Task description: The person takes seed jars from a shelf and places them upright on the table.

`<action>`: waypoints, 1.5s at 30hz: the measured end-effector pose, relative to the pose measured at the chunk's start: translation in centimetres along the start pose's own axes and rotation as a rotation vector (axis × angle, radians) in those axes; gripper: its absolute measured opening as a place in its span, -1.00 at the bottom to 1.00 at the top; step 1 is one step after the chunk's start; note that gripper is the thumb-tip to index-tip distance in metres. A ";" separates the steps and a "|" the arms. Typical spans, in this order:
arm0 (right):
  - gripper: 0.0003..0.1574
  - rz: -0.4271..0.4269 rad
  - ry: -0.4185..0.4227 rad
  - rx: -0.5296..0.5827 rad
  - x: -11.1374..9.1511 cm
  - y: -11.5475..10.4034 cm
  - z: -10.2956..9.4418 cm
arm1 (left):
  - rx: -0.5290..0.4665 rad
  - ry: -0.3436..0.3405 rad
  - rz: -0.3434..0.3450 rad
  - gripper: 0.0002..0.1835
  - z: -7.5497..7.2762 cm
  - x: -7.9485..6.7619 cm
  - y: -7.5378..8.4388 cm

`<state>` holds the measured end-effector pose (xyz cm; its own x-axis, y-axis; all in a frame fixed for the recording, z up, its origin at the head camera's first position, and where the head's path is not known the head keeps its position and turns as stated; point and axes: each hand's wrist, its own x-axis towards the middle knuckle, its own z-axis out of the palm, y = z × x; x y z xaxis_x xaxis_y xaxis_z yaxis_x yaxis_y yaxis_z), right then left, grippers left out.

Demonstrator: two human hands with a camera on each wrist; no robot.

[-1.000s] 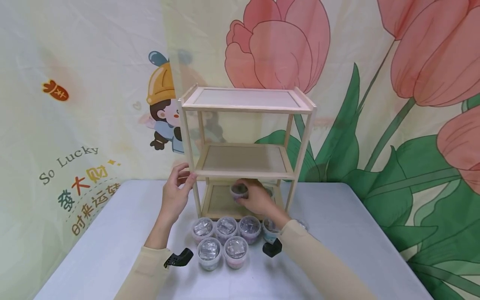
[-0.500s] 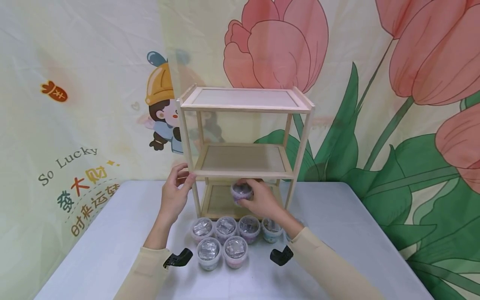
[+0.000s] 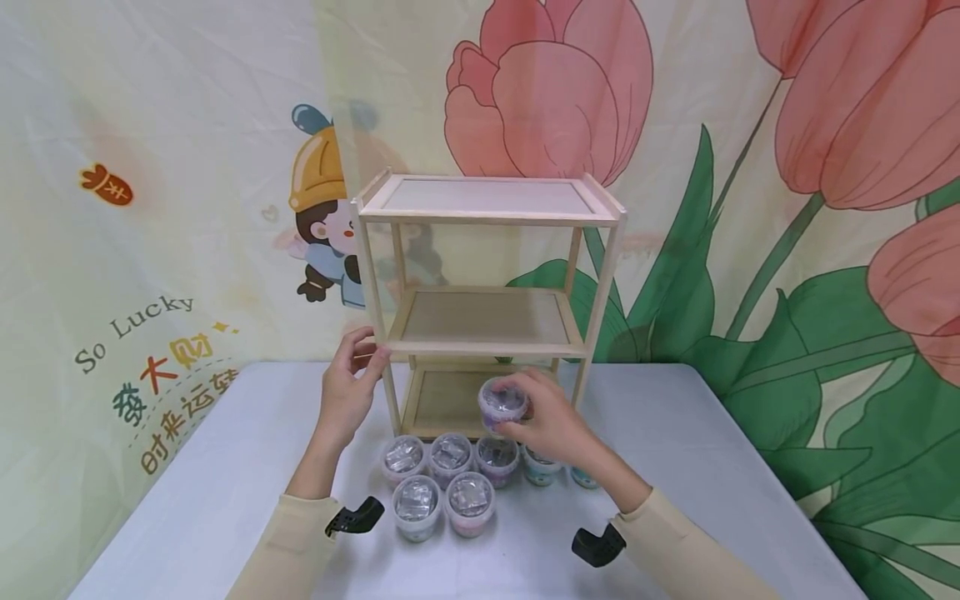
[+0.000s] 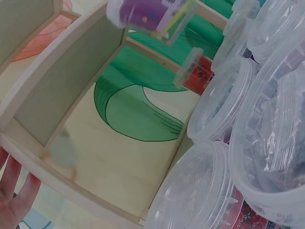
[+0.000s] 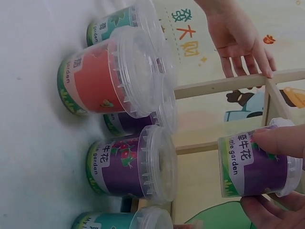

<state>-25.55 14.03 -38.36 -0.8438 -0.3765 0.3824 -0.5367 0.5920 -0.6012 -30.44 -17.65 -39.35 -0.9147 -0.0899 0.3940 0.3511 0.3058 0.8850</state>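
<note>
My right hand (image 3: 551,417) holds a small lidded plastic cup (image 3: 502,402) between thumb and fingers, in front of the bottom shelf. In the right wrist view this cup (image 5: 252,162) has a purple "little garden" label and a clear lid. At the left, my left hand (image 3: 351,387) touches the front post of a three-tier wooden shelf rack (image 3: 487,348), its fingers relaxed around the middle tier's corner. A red-labelled cup (image 4: 198,71) appears at the bottom tier in the left wrist view; my right hand hides that area in the head view.
Several similar cups stand on the white table before the rack, including one nearer the front edge with a pink base (image 3: 471,504) and a purple-labelled one (image 5: 126,164). Behind the rack hangs a cloth (image 3: 225,208) printed with tulips and a cartoon figure.
My right hand has drawn the purple cup from inside the bottom tier forward and to the right, toward the rack's front edge. My left hand stays at the post.
</note>
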 end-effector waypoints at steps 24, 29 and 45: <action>-0.31 -0.006 0.024 0.021 -6.5 0.2 -0.6 | 0.004 0.002 0.002 -0.50 -0.1 0.1 -0.4; -0.31 0.026 0.020 0.039 -7.7 0.6 0.1 | 0.008 0.004 0.002 -0.50 0.0 0.1 -0.4; -0.30 0.017 0.024 0.036 -10.6 2.5 3.4 | 0.017 0.009 0.000 -0.49 0.0 0.1 -0.4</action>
<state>-17.92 17.09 -46.29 -0.8528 -0.3489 0.3887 -0.5223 0.5722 -0.6323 -30.70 -17.81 -39.64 -0.9129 -0.0988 0.3962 0.3475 0.3215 0.8808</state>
